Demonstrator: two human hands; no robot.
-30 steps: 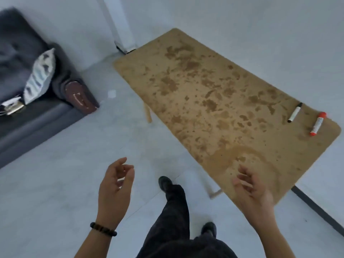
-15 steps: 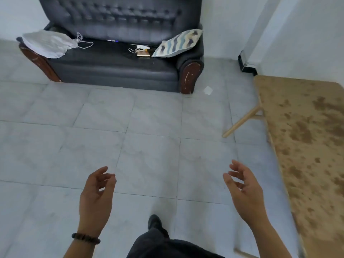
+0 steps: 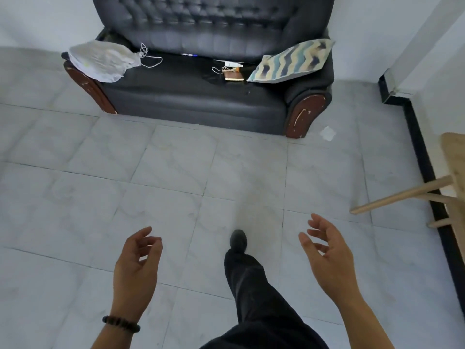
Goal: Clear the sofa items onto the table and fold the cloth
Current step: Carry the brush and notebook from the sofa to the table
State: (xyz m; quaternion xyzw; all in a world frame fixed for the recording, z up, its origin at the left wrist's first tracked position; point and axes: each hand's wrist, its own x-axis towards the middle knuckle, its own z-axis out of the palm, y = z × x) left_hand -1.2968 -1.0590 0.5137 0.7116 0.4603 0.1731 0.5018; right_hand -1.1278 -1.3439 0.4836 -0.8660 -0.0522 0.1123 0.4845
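Note:
A dark tufted sofa (image 3: 191,96) stands ahead across the tiled floor. A white cloth (image 3: 103,61) with drawstrings lies over its left armrest. On the seat near the right end lie a gold phone (image 3: 234,76) and a white charger with cable (image 3: 231,64); a dark pen-like item (image 3: 190,54) rests at the seat's back. A striped cushion (image 3: 293,62) leans on the right armrest. My left hand (image 3: 137,265) and my right hand (image 3: 327,253) hover low in front of me, both empty with fingers apart, far from the sofa.
A corner of the wooden table (image 3: 455,157) with slanted legs shows at the right edge. A scrap of white paper (image 3: 327,133) lies on the floor by the sofa's right arm. My dark trouser leg and shoe (image 3: 237,241) step forward on grey tiles.
The view has swung from the table round to the sofa, and the sofa is now closer and centred. Both hands stay empty; a foot has stepped forward.

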